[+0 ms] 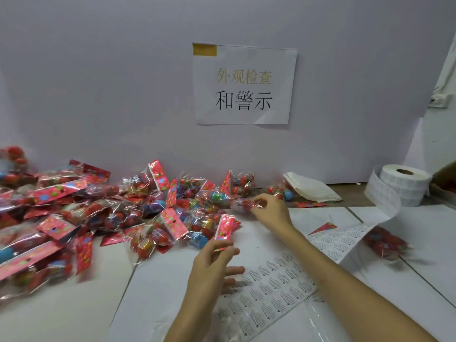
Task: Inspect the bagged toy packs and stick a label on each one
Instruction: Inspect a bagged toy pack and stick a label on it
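Observation:
A big pile of clear bagged toy packs with red patterned header cards covers the left and middle of the white table. My right hand reaches to the far edge of the pile and grips one small toy pack with curled fingers. My left hand is nearer me; its thumb and forefinger pinch the lower end of a red header card on a pack at the pile's front edge. A strip of small printed labels lies on the table under my forearms.
The label roll stands at the back right, its strip trailing down across the table. One toy pack lies apart on the right, partly under the strip. Folded white sheets and a loose red card lie near the wall, which bears a paper sign.

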`<state>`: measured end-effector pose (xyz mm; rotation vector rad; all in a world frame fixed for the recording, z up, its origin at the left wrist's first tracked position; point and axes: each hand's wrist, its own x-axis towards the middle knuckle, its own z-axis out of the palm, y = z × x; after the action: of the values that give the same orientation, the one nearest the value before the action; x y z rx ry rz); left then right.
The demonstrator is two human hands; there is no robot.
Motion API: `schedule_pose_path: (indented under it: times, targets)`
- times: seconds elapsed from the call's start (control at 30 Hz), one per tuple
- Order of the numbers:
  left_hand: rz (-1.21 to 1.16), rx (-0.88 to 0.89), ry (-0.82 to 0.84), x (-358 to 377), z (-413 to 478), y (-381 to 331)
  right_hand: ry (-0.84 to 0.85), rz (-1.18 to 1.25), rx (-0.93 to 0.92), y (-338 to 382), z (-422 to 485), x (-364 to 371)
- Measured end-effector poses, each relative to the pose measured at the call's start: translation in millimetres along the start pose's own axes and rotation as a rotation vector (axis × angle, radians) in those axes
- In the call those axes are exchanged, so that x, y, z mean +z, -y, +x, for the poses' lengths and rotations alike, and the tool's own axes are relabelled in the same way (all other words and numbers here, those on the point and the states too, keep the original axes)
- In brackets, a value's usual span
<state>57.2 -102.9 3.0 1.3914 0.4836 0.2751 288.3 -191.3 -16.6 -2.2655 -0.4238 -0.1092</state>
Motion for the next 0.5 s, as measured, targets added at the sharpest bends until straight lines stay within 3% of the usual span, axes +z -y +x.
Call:
schedule_pose_path:
  times: [0.33, 0.5]
  targets:
    - [-0.109, -0.047, 0.134, -2, -2, -6, 0.065, 0.647, 0.059, 16, -97, -54]
    - [-0.145, -0.085, 0.184, -2, -3, -6, 0.004, 0.714, -0.023, 18, -133, -52]
